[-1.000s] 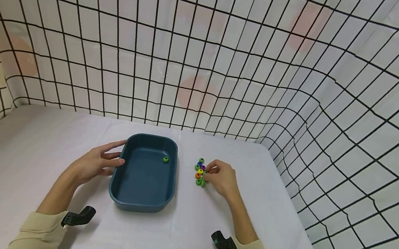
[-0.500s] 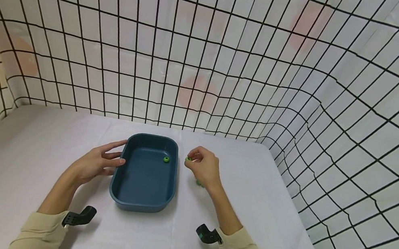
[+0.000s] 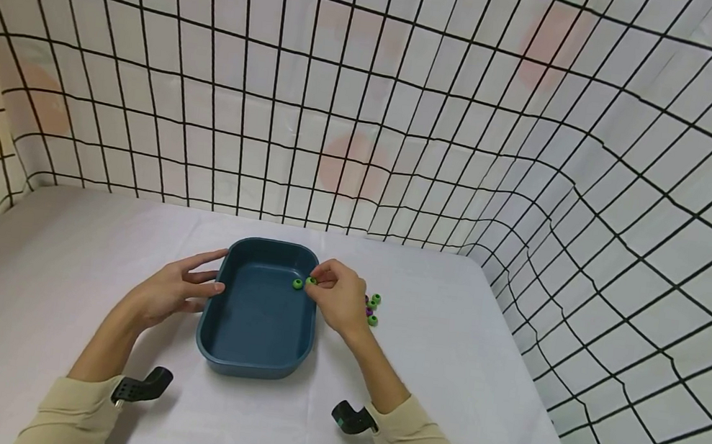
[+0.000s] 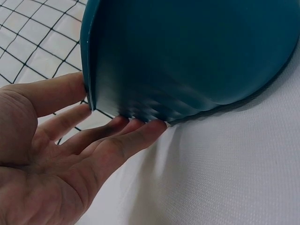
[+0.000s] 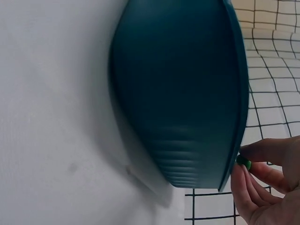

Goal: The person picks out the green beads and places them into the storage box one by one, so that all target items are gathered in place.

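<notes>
just at the blue tray rim (image 3: 311, 326), right hand (image 3: 340, 301) with green bead (image 3: 310, 282)

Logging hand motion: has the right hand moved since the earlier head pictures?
Yes: the right hand moved left, from the beads to the right side of the blue tray.

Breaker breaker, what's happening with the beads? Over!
Left grip touching dark blue tray. Right grip pinching green bead at tray's right edge. Second green bead inside tray. Nothing seen in the way.
</notes>
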Available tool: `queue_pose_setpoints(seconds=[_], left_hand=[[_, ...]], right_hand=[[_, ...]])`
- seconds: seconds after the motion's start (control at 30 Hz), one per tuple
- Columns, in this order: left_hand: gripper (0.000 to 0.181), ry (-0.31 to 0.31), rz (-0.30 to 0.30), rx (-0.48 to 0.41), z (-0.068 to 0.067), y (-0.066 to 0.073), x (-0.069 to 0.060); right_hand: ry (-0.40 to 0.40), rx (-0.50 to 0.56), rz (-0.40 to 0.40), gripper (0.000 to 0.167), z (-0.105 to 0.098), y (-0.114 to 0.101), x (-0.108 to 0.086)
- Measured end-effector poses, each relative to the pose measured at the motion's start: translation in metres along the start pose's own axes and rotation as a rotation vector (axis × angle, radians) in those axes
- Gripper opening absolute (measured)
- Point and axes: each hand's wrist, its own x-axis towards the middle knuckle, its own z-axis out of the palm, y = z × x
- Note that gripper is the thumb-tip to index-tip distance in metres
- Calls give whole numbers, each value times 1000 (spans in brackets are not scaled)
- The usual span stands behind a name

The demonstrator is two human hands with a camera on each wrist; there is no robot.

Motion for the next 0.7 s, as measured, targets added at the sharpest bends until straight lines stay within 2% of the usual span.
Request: queue_pose_setpoints(seconds=[0.7], left_hand=[[79, -2, 5, 7, -1, -1, 0]], right_hand=[[-13, -66, -10, 12, 8, 0, 1]])
